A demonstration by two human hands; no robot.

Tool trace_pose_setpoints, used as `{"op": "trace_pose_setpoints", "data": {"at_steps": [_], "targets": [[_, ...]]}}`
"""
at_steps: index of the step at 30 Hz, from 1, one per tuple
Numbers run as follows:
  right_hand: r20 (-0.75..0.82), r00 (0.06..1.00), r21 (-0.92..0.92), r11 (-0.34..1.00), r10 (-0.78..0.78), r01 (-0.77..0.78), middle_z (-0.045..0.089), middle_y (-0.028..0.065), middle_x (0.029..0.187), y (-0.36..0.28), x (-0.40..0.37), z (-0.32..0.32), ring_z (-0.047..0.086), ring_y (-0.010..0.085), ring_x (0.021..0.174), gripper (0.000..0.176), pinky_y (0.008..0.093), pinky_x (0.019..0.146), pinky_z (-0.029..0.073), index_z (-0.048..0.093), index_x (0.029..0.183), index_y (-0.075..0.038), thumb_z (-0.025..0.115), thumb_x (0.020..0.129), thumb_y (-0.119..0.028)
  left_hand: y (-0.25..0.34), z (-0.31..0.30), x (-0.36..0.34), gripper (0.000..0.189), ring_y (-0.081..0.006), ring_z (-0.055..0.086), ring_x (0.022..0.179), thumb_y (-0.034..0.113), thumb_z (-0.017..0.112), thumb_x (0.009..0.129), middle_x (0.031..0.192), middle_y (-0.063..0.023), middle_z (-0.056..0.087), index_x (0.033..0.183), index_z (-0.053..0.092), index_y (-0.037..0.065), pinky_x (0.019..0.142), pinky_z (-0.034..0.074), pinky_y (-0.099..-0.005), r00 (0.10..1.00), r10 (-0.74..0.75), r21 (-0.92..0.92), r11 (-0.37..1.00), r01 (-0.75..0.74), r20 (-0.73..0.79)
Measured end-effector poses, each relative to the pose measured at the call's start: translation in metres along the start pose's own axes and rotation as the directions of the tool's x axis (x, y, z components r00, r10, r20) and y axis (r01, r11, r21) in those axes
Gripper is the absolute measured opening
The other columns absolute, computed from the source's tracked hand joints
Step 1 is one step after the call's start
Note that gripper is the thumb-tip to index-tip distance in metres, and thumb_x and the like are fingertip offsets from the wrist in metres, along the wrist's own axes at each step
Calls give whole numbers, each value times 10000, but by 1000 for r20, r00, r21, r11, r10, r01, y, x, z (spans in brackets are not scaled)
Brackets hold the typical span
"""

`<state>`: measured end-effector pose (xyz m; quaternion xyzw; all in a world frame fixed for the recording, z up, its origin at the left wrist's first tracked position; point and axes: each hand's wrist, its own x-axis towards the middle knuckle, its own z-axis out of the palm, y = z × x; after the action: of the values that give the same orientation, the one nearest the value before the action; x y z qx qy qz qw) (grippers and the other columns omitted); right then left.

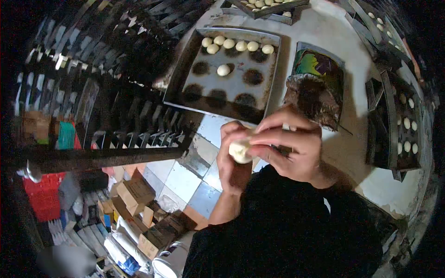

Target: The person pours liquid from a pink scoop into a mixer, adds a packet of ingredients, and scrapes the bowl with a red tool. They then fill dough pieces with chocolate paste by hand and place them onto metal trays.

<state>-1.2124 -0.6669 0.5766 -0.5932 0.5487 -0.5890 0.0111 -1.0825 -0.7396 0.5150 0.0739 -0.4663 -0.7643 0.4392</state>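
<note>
A pale dough ball (239, 152) is held between my two hands, over the floor in front of the baking tray. My left hand (227, 155) is closed around its left side. From the right, my right hand (292, 146) presses its bunched fingertips onto the top of the dough, slightly blurred. Ahead lies a dark-rimmed baking tray (192, 72) with a row of round dough balls (241, 46) along its far side and a single dough ball (223, 70) nearer its middle. To its right, a dark brown paste (315, 95) sits on an opened printed bag (311, 61).
More trays of dough balls stand at the far end (271, 10) and along the right (394, 125). A dark metal rack (139, 111) rises on the left. Below it are cardboard boxes (134, 194), a red crate (44, 197) and a white bucket (169, 264).
</note>
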Motion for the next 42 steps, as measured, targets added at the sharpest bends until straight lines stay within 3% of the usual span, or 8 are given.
{"op": "trace_pose_setpoints", "data": {"at_steps": [6, 11, 15, 19, 22, 29, 33, 42], "targets": [[29, 994, 265, 958, 102, -106, 645, 124, 874, 40, 12, -40, 637, 174, 757, 260, 257, 637, 492, 690, 969, 0, 768, 744, -104, -20, 29, 66, 327, -254, 445, 923, 472, 575, 907, 1004, -103, 419, 793, 630, 170, 775, 406, -377, 906, 359, 399, 815, -421, 224], [-140, 980, 91, 984, -141, 155, 643, 198, 1029, 63, 20, -18, 665, 282, 932, 258, 383, 822, 543, 667, 1003, 1, 723, 765, -81, -30, 31, 98, 636, -218, 457, 908, 471, 792, 724, 1074, -106, 408, 1188, 502, 148, 726, 451, -337, 863, 494, 575, 677, -460, 109], [-148, 988, 478, 872, -34, 101, 675, 125, 937, 94, 37, -9, 654, 301, 994, 270, 393, 927, 500, 675, 985, -36, 727, 726, 18, -51, 23, 122, 1172, -157, 464, 908, 546, 913, 450, 1136, -93, 421, 1343, 364, 23, 737, 472, -337, 986, 161, 222, 961, -166, 39], [217, 885, 121, 888, 411, -443, 652, 138, 886, 125, 17, 23, 654, 282, 763, 199, 362, 683, 506, 660, 970, -38, 685, 772, -46, -56, -32, 167, 370, -260, 606, 739, 300, 861, 654, 785, -110, 637, 704, 620, 24, 682, 479, -349, 929, 193, 484, 809, -333, 316], [195, 855, -214, 872, 480, -441, 623, 173, 1039, 140, 30, 48, 642, 294, 856, 220, 380, 758, 509, 648, 1038, -7, 632, 820, -35, -49, -76, 166, 195, -228, 617, 745, 96, 769, 697, 766, -99, 636, 738, 607, -5, 701, 488, -351, 973, -220, 805, 564, 187, -72], [442, 892, -382, 920, 96, 91, 592, 170, 1193, 153, 46, 150, 593, 298, 1078, 300, 375, 900, 485, 645, 1070, 8, 695, 789, -85, -80, -195, 123, 100, -177, 633, 694, 32, 693, 743, 786, -118, 659, 823, 634, 17, 598, 494, -297, 893, -449, 518, 762, 389, -10], [356, 863, -50, 929, 360, -366, 627, 170, 1074, 181, 49, 176, 613, 310, 1024, 187, 368, 866, 491, 630, 1023, -12, 627, 851, -85, -31, -219, 143, 279, -125, 628, 788, 66, 731, 741, 918, -163, 672, 1001, 641, 16, 644, 506, -294, 728, -682, 712, 548, 439, 76], [578, 755, -608, 781, 310, 145, 346, 175, 1464, 258, 15, 219, 395, 337, 1317, 484, 439, 1054, 388, 460, 1358, -36, 495, 880, 29, 48, -318, 197, 265, -38, 425, 667, 16, 650, 862, 763, 33, 510, 1117, 583, -5, 630, 365, -172, 864, -114, 596, 680, 428, -490]]}}
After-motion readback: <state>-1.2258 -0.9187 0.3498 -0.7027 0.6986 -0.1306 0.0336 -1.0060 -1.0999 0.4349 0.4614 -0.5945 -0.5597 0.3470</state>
